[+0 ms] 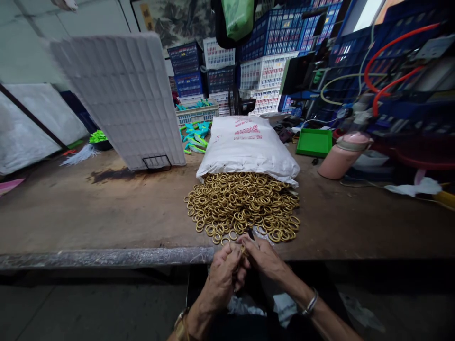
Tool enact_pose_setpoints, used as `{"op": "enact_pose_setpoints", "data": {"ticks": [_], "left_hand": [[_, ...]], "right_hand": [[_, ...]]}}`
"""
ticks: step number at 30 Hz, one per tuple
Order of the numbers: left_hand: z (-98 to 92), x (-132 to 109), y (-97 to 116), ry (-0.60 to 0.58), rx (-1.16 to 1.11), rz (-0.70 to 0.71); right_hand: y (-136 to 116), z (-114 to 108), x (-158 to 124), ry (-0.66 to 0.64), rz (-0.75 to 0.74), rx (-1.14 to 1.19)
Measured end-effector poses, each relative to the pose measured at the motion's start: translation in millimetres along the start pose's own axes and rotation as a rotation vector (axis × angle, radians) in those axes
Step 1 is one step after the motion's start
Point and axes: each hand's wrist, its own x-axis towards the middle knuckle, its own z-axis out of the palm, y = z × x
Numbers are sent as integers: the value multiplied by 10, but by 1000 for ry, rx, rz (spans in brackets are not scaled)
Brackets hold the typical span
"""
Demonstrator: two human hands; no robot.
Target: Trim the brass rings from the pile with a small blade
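Note:
At the table's front edge my left hand (224,269) is closed, pinching a gold-coloured ring (243,250) partly hidden by the fingers. My right hand (265,255) meets it there, fingers closed around a slim dark tool (250,233); only its tip shows above the knuckles, so its kind is unclear. Just beyond both hands lies a heap of gold-coloured rings (245,203). The heap spreads from under the near end of a white sack (245,147) with red print, which lies flat on the table.
Left of the sack, a tall whitish ridged panel (124,99) stands in a wire holder (156,162). A pink bottle (339,158) and a green tray (314,142) are on the right. Stacked crates (266,71) fill the back. The brown table (88,213) ends just before me.

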Motion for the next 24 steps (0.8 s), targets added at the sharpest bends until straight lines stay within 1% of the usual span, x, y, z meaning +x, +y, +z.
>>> {"op": "enact_pose_setpoints", "data": {"ticks": [2, 4, 6, 9, 11, 15, 17, 21, 24], "left_hand": [[-14, 13, -2, 52, -10, -2], [-27, 15, 7, 98, -12, -9], [-45, 14, 15, 115, -14, -25], [-86, 16, 5, 105, -37, -28], [-113, 23, -10, 103, -55, -26], [-137, 36, -19, 134, -69, -26], [-131, 41, -9, 138, -65, -31], [-107, 44, 11, 125, -26, -43], [-99, 45, 13, 140, 23, -23]], "right_hand": [[-34, 37, -24, -70, 24, 77], [-32, 64, -38, -86, 29, 108], [-11, 78, -41, -88, 15, 111], [29, 79, -35, -101, -7, 91], [48, 70, -28, -61, -7, 60], [39, 36, -4, 104, -24, -46], [9, 25, 4, 143, -48, -86], [-49, 36, -6, 142, -97, -115], [-54, 50, -24, 122, -106, -134]]}}
